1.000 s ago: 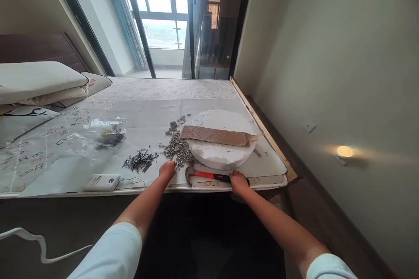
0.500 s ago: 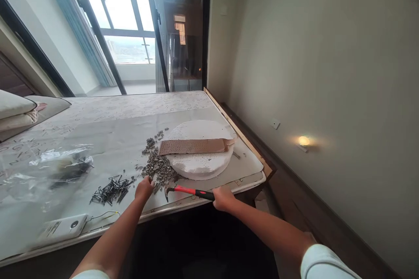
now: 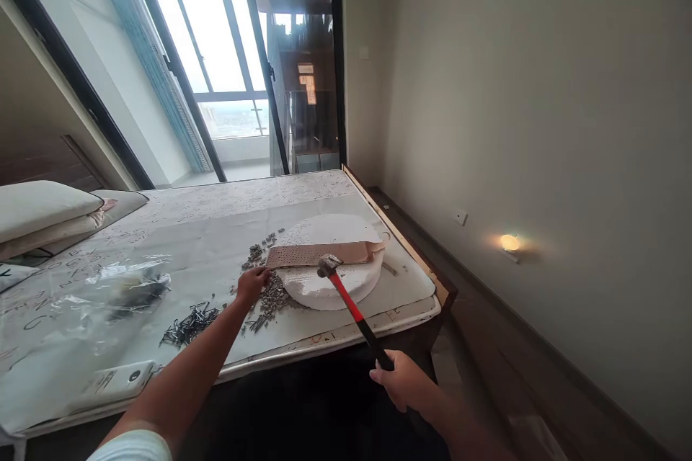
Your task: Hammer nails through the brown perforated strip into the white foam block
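Observation:
A claw hammer (image 3: 346,297) with a red and black handle is in my right hand (image 3: 403,378), fingers wrapped round the grip's lower end. Its head is over the near edge of a brown perforated strip (image 3: 308,255); whether they touch I cannot tell. The strip lies flat across a thick white round slab (image 3: 329,288), its left end sticking out past the rim. My left hand (image 3: 252,287) is closed at that left end, fingertips pinching the strip's near corner. Small grey stone-like bits (image 3: 275,294) are heaped beside the slab, partly behind my left hand.
A pile of dark nails (image 3: 189,324) lies left of my left forearm. Farther left are a clear plastic bag (image 3: 124,288) and a white box-shaped device (image 3: 119,380). The covered mattress (image 3: 205,230) has a wooden edge board (image 3: 400,234) along its right side, near the wall.
My left hand has moved from the grey bits up to the strip's left end. The hammer has swung from lying sideways to pointing away, its head now over the strip. The view has tilted up.

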### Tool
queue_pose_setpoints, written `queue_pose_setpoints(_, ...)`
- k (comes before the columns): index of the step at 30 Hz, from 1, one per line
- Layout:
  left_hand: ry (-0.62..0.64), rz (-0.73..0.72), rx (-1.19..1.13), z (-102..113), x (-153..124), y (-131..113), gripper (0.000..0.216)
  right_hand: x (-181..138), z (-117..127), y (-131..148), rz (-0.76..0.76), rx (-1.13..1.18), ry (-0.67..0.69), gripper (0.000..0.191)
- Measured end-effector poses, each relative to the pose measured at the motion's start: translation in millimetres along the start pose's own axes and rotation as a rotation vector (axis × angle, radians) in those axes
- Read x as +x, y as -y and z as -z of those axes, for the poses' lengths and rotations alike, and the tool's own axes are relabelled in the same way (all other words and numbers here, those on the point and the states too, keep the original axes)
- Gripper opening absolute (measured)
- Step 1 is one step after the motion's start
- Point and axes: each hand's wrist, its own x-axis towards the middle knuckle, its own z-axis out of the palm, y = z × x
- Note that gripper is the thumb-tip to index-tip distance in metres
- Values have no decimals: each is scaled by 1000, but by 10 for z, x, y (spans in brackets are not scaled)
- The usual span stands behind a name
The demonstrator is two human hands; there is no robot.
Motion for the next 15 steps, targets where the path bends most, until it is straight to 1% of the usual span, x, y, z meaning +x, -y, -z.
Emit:
queue_pose_setpoints(2, 32, 14, -187, -234, 15, -199, 36, -34, 108, 3, 1, -15, -12, 15)
queue_pose_setpoints(3, 55, 13, -243, -350, 18, -286, 40, -44, 158, 2, 4, -20, -14, 15)
queue_pose_setpoints(5, 90, -9, -254, -559, 20, -422, 44, -52, 246, -3, 3, -23, -14, 17)
queue_pose_setpoints(8, 76, -92, -34, -783, 43, -520, 46, -18, 346, -35, 8, -36, -35, 21)
queue_pose_setpoints(11, 53, -198, 199, -922, 127, -508, 47, 85, 415, -130, -26, -59, -62, 26)
queue_pose_setpoints(13, 55, -251, 261, -994, 225, -457, 47, 181, 455, -223, -34, -57, -99, 30)
queue_pose_setpoints(15, 70, -287, 269, -1065, 348, -385, 47, 280, 496, -311, 2, -58, -154, 34)
